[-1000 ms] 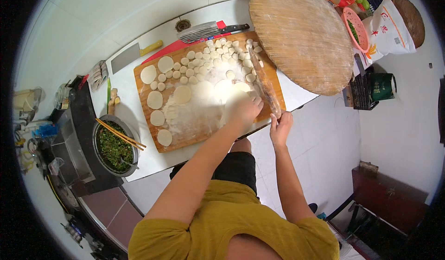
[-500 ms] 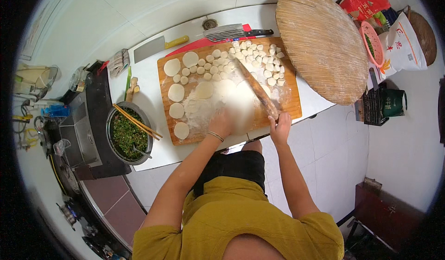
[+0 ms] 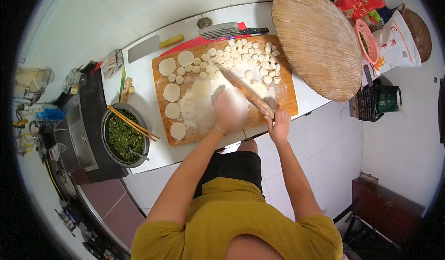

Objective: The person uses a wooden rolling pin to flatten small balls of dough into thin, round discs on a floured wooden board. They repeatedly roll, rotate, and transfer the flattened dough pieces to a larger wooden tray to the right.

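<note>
Head view: my right hand [image 3: 279, 126] grasps the near end of a mottled brown, tapering wooden rolling pin [image 3: 249, 93], which lies slantwise over a light-brown rectangular wooden board [image 3: 284, 103].
Left hand: mine [image 3: 227, 109] is a blur just left of the pin; I cannot tell whether it grips dough or is loose.
Fingertips: with hand and pin this close, a leftward roll could pinch them.
Far tip: it reaches close to small, round, cream-coloured dough pieces [image 3: 236, 52], so a wide swing could squash or scatter some.
Flat disc: one pale, thin dough round [image 3: 259, 90] lies just right of the pin; pressure from one end alone could leave it uneven.
Left-edge rounds: larger, flat white dough circles [image 3: 171, 92] lie near one another and might stick to the wood where flour is scant.
Since the earlier frame: the pin's far tip has swung left and nearer to me, the pale disc shows more fully, and my left hand has moved farther up the board; my right-hand hold is unchanged.
</note>
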### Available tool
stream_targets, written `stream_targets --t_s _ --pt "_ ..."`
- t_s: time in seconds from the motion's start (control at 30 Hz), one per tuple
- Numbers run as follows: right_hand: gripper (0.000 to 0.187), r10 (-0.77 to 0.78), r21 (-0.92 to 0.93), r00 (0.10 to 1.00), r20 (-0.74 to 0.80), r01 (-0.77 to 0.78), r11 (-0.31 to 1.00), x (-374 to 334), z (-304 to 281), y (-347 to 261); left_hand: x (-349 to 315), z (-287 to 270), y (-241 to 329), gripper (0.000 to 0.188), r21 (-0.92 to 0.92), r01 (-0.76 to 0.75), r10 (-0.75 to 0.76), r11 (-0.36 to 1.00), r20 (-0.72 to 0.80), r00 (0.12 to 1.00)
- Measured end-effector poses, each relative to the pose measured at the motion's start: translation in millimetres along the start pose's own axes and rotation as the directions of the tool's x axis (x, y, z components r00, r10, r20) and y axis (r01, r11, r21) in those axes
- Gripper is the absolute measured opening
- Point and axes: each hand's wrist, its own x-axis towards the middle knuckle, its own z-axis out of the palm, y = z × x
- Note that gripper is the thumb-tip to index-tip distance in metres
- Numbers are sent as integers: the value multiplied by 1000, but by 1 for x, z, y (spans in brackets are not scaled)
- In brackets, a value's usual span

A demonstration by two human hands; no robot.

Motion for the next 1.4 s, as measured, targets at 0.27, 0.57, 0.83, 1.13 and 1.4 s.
stream_targets --t_s 0.27,0.57,0.83,1.13,1.4 --pt "30 -237 28 915 326 242 970 -6 30 -7 -69 -44 -67 68 231 9 6 973 -63 998" --pt "60 -128 -207 942 310 199 958 6 50 -25 -46 -48 -68 76 386 7 -78 923 168 983" --pt "61 -59 -323 971 232 135 937 28 69 -27 -12 -40 -80 74 368 82 -109 926 55 992" --pt "61 -179 -8 928 328 193 981 6 37 -24 -48 -38 -77 79 397 13 -84 918 162 983" --pt "32 -157 58 888 432 147 987 8 31 -5 -41 -31 -38 50 166 93 -79 982 -85 993"
